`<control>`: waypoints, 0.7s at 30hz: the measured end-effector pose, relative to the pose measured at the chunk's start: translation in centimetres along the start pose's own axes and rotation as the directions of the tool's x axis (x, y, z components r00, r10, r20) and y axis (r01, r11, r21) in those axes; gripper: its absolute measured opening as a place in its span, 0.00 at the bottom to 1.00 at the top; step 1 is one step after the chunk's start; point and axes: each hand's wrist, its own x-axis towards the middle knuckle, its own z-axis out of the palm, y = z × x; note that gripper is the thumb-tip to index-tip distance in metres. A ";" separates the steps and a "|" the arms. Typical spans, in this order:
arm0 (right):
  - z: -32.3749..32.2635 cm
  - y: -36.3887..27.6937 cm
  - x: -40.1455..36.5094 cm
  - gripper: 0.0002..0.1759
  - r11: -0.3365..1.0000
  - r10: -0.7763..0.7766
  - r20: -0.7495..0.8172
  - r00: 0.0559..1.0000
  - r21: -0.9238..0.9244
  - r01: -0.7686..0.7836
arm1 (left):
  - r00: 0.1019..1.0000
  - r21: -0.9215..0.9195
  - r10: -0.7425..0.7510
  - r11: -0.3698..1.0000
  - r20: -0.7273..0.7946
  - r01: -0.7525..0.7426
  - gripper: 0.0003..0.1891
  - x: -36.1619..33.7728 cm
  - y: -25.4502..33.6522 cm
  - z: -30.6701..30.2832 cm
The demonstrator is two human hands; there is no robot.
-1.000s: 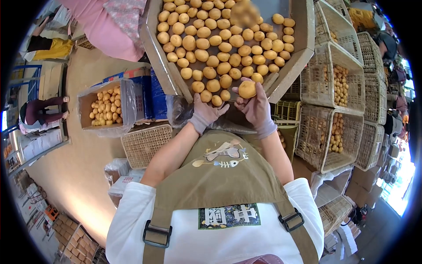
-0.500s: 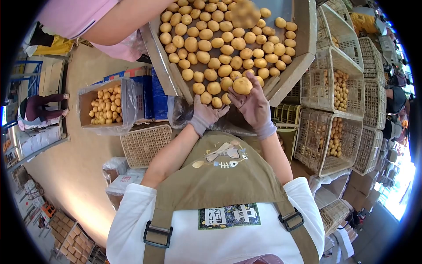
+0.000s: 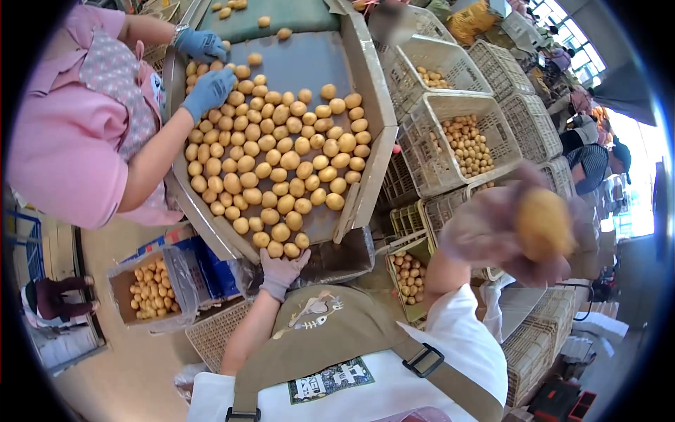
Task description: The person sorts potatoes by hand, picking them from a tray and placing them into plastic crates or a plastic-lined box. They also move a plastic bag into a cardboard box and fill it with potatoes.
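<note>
My right hand [image 3: 485, 228], gloved and blurred by motion, is raised at the right, fingers around a large potato [image 3: 545, 224]. My left hand [image 3: 281, 271], in a pale glove, rests at the tray's lower opening, its fingertips by the lowest potatoes [image 3: 275, 249]. Its fingers are spread, with nothing gripped. Many potatoes lie in one layer over the grey sorting tray [image 3: 327, 67] with raised side boards. Below the opening, beside my left hand, is a dark plastic-lined container [image 3: 344, 261].
A co-worker in pink [image 3: 77, 162] reaches into the tray with blue gloves [image 3: 211, 91]. Plastic crates [image 3: 425, 172] with potatoes line the right. A lined box [image 3: 123, 295] of potatoes stands lower left, near an empty woven crate [image 3: 211, 334]. A green crate [image 3: 410, 313] holds potatoes.
My right hand has moved from the tray's opening out to the right with the potato. The view has turned right, and the co-worker's gloved hands now show. My left hand stays by the opening.
</note>
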 end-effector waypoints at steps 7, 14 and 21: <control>-1.7 9.8 2.3 0.28 0.528 0.555 0.110 0.825 -0.813 -0.246 | 0.999 0.015 0.006 1.000 0.033 -0.006 0.34 0.1 0.4 0.6; 0.8 -1.0 -19.3 0.28 0.813 0.544 0.836 -0.064 -0.545 -0.206 | 0.992 0.098 0.029 0.995 -0.121 -0.017 0.25 0.6 0.4 -3.3; 2.7 -2.5 -23.8 0.29 0.715 0.645 0.734 -0.212 -0.678 -0.171 | 0.984 0.164 0.178 0.971 -0.016 -0.173 0.38 -1.6 -0.4 1.1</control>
